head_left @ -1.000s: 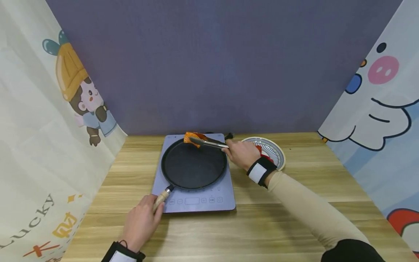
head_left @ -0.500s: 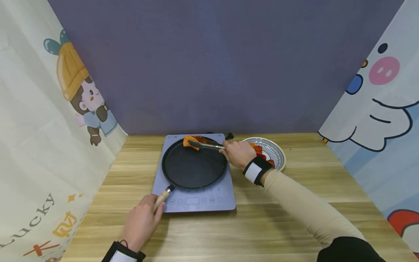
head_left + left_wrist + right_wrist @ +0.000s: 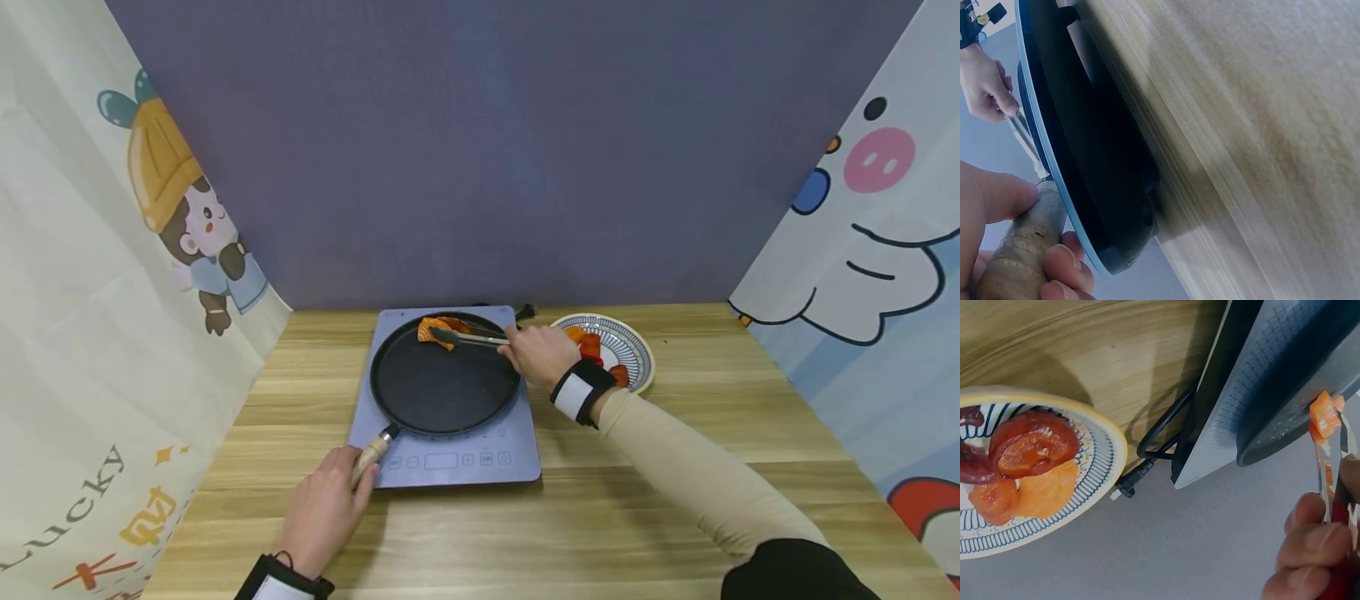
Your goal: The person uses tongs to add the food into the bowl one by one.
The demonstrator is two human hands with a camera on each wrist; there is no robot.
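Note:
My left hand (image 3: 322, 508) grips the wooden handle (image 3: 371, 454) of a flat black frying pan (image 3: 442, 392). In the left wrist view, the thumb and fingers wrap this handle (image 3: 1025, 250). My right hand (image 3: 543, 354) holds metal tongs (image 3: 480, 339) with dark tips; the right wrist view shows red on their grip. Between the tong tips is an orange food piece (image 3: 431, 332) with pale stripes, low over the pan's far edge. That orange piece (image 3: 1324, 415) overlaps the pan rim in the right wrist view. A darker reddish strip (image 3: 457, 322) shows just behind the tongs.
The pan stands on a flat lavender induction cooktop (image 3: 472, 471). A patterned plate (image 3: 633, 354) with several red and orange food pieces (image 3: 1035, 447) sits right of it, partly behind the right hand. A black power cord (image 3: 1163, 428) and plug lie between plate and cooktop.
My right hand has moved slightly left and down, lowering the tongs and the orange piece toward the pan. More of the plate's food shows. The left hand stays on the handle.

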